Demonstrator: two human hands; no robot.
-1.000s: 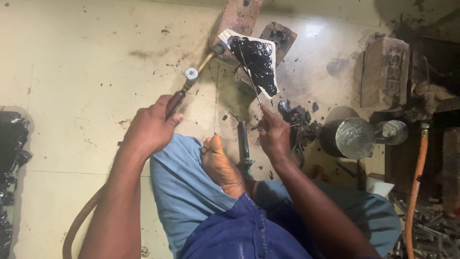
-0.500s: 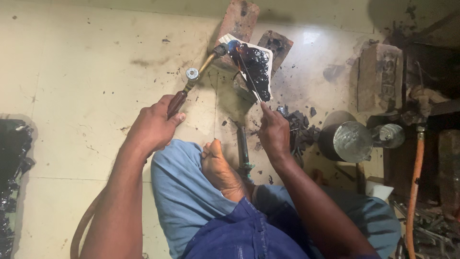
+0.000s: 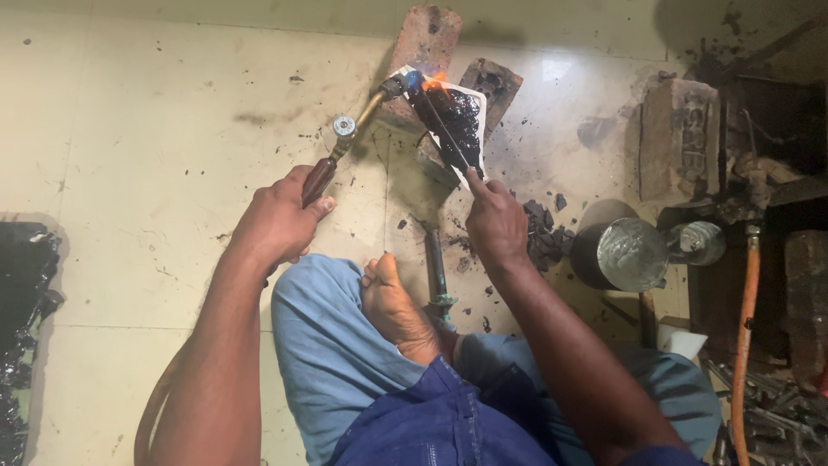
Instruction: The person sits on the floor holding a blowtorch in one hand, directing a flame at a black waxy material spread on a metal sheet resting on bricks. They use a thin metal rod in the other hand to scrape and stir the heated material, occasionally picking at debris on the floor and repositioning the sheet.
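A gas torch is gripped by its dark handle in the left hand, its flame played on a blackened white slab propped against bricks on the floor. A thin rod is pinched in the right hand and laid across the slab.

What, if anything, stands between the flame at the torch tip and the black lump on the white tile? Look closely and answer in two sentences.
Nothing visible does. The left hand holds the torch, whose flame meets the top end of the black lump directly. The thin rod in the right hand lies along the lump, below the flame.
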